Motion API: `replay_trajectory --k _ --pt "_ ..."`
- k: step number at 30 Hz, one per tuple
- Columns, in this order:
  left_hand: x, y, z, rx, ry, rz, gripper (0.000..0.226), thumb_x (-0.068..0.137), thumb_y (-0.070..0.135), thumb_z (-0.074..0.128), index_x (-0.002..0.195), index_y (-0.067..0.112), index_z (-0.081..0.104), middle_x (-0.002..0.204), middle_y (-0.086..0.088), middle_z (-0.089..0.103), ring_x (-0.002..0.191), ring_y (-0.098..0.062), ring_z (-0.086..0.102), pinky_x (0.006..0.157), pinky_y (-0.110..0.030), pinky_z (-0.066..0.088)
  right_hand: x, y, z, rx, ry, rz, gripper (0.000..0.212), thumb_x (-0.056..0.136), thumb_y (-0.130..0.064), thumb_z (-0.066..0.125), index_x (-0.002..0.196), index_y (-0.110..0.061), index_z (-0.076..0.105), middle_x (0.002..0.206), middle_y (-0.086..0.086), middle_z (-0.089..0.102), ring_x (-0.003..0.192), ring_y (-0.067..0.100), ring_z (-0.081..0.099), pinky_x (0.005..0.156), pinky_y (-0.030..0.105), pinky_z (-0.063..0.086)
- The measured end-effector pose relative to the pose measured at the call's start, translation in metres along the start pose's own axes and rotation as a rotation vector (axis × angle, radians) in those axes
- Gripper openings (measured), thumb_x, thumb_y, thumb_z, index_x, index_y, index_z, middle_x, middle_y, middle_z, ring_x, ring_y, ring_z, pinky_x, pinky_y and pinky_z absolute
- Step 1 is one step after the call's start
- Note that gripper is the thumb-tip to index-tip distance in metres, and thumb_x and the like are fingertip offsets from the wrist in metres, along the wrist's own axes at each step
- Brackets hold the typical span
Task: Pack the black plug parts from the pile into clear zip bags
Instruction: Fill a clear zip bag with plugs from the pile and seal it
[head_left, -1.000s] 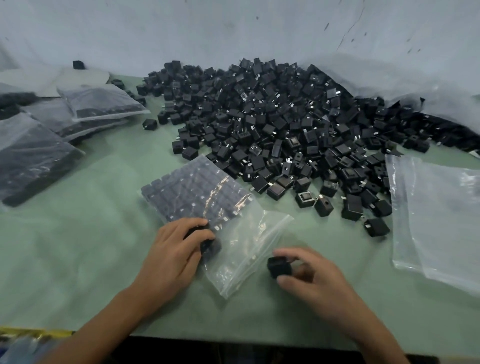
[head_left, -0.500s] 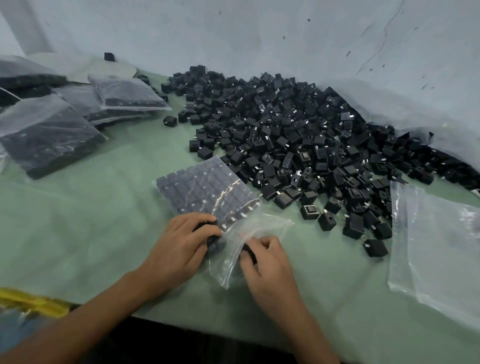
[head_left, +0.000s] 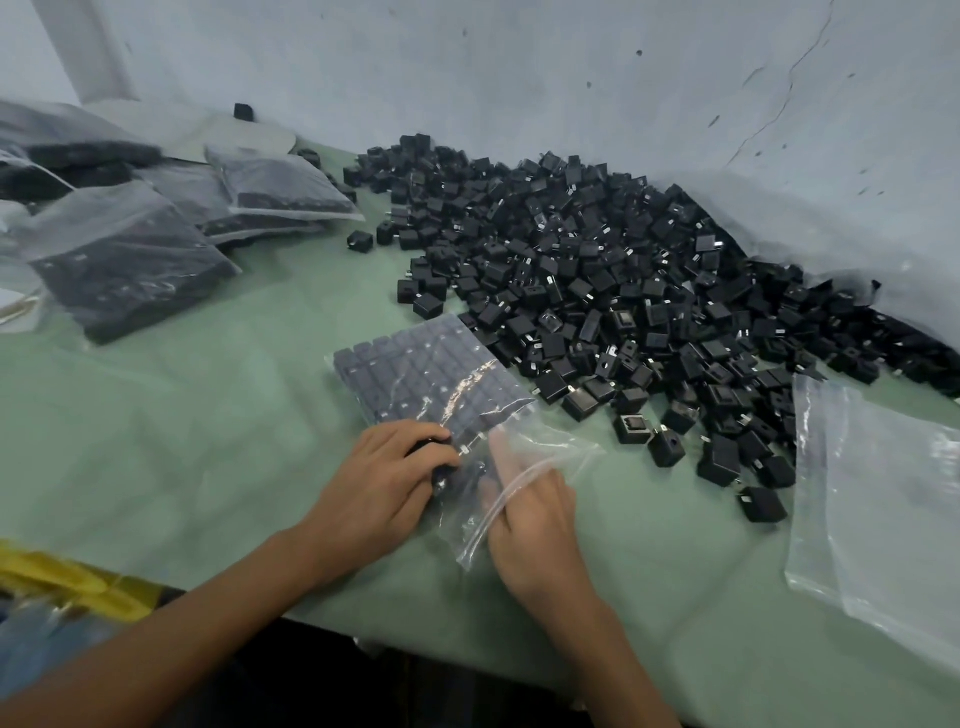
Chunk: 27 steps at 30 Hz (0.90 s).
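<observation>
A big pile of black plug parts (head_left: 623, 270) covers the green table's back and right. In front of it lies a clear zip bag (head_left: 431, 379) with neat rows of plugs inside, its open mouth toward me. My left hand (head_left: 379, 483) rests at the bag's near left side, with fingers curled round black plug parts (head_left: 441, 462). My right hand (head_left: 535, 525) reaches into the bag's mouth, its fingers straight under the clear film beside a dark plug. Whether the fingers touch that plug is unclear.
Several filled bags (head_left: 119, 260) lie stacked at the far left, another (head_left: 280, 187) behind them. Empty clear bags (head_left: 872, 493) lie at the right. Crumpled plastic sheet (head_left: 831, 223) lines the wall behind the pile. Something yellow (head_left: 67, 582) sits at the table's near left edge.
My right hand carried a single plug from outside the bag into its mouth and now has straight fingers inside. The left hand stayed at the bag. The view shifted left.
</observation>
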<state>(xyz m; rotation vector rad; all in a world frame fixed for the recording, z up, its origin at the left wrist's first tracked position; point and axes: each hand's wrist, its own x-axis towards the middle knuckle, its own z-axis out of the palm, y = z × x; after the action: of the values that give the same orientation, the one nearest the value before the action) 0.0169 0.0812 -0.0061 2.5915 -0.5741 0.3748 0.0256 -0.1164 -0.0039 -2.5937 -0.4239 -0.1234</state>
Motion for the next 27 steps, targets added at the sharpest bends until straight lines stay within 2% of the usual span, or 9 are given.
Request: replay_trajectory --k 2,5,7,10,13,17,22,26,27 --pt "0.000 0.000 0.000 0.001 0.002 -0.001 0.036 0.093 0.019 0.041 0.114 0.019 0.069 0.130 0.001 0.061 0.121 -0.022 0.056 0.105 -0.035 0.036 -0.002 0.001 0.003 0.245 0.102 -0.003 0.040 0.098 -0.028 0.050 0.136 -0.018 0.052 0.114 -0.007 0.057 0.106 0.010 0.046 0.097 0.033 0.041" --pt "0.000 0.000 0.000 0.004 0.005 0.007 0.035 0.092 0.018 0.042 0.113 0.017 0.070 0.129 0.000 0.062 0.120 -0.022 0.057 0.105 -0.035 0.036 -0.001 0.004 0.009 0.353 0.170 0.003 0.028 0.092 -0.034 0.059 0.119 -0.033 0.060 0.103 -0.020 0.060 0.099 0.002 0.053 0.091 0.029 0.045" --pt "0.000 0.000 0.000 0.002 0.004 0.008 0.035 0.092 0.018 0.042 0.114 0.018 0.070 0.130 0.000 0.061 0.120 -0.022 0.056 0.105 -0.036 0.037 0.000 0.005 0.008 0.382 0.140 0.023 0.035 0.087 -0.036 0.063 0.121 -0.039 0.056 0.097 -0.026 0.062 0.094 0.002 0.060 0.088 0.031 0.050" --pt "0.000 0.000 0.000 0.003 0.009 0.012 0.035 0.091 0.017 0.043 0.114 0.018 0.069 0.130 0.000 0.061 0.121 -0.022 0.056 0.104 -0.037 0.037 -0.003 0.010 0.009 0.373 0.124 0.023 0.039 0.086 -0.023 0.062 0.124 -0.032 0.063 0.105 -0.015 0.070 0.096 0.009 0.065 0.090 0.038 0.052" --pt "0.000 0.000 0.000 0.014 0.017 0.014 0.036 0.091 0.016 0.042 0.116 0.017 0.069 0.129 -0.001 0.061 0.120 -0.023 0.056 0.104 -0.037 0.037 -0.002 0.011 0.013 0.322 0.135 0.015 0.036 0.091 -0.014 0.061 0.125 -0.025 0.063 0.097 -0.003 0.072 0.087 0.022 0.066 0.084 0.043 0.052" --pt "0.002 0.003 -0.001 0.059 -0.027 0.015 0.053 0.083 0.014 0.040 0.129 0.019 0.067 0.136 -0.003 0.059 0.124 -0.023 0.051 0.105 -0.039 0.034 -0.001 0.011 0.015 0.347 0.148 0.005 0.024 0.094 -0.020 0.060 0.116 -0.029 0.064 0.090 -0.007 0.070 0.082 0.021 0.065 0.077 0.042 0.052" --pt "0.006 0.005 -0.001 0.116 -0.090 -0.011 0.057 0.082 0.019 0.039 0.130 0.025 0.068 0.145 -0.001 0.056 0.132 -0.025 0.050 0.107 -0.040 0.029 -0.002 0.012 0.015 0.146 0.289 -0.071 0.011 0.092 -0.028 0.058 0.096 -0.025 0.067 0.086 -0.006 0.065 0.080 0.017 0.054 0.075 0.039 0.043" --pt "0.006 0.009 0.000 0.129 -0.067 -0.012 0.054 0.082 0.019 0.039 0.126 0.024 0.070 0.142 0.000 0.060 0.129 -0.025 0.053 0.105 -0.040 0.031 -0.013 0.019 0.014 0.060 0.177 -0.070 0.023 0.091 -0.021 0.060 0.113 -0.024 0.069 0.101 -0.003 0.066 0.094 0.022 0.054 0.086 0.035 0.042" --pt "0.006 0.009 0.000 0.128 -0.060 -0.011 0.054 0.082 0.019 0.039 0.126 0.024 0.070 0.141 0.000 0.060 0.128 -0.024 0.053 0.105 -0.039 0.031 -0.018 0.023 0.011 0.066 0.186 -0.060 0.025 0.089 -0.018 0.061 0.111 -0.022 0.071 0.102 -0.003 0.068 0.095 0.022 0.055 0.088 0.035 0.043"
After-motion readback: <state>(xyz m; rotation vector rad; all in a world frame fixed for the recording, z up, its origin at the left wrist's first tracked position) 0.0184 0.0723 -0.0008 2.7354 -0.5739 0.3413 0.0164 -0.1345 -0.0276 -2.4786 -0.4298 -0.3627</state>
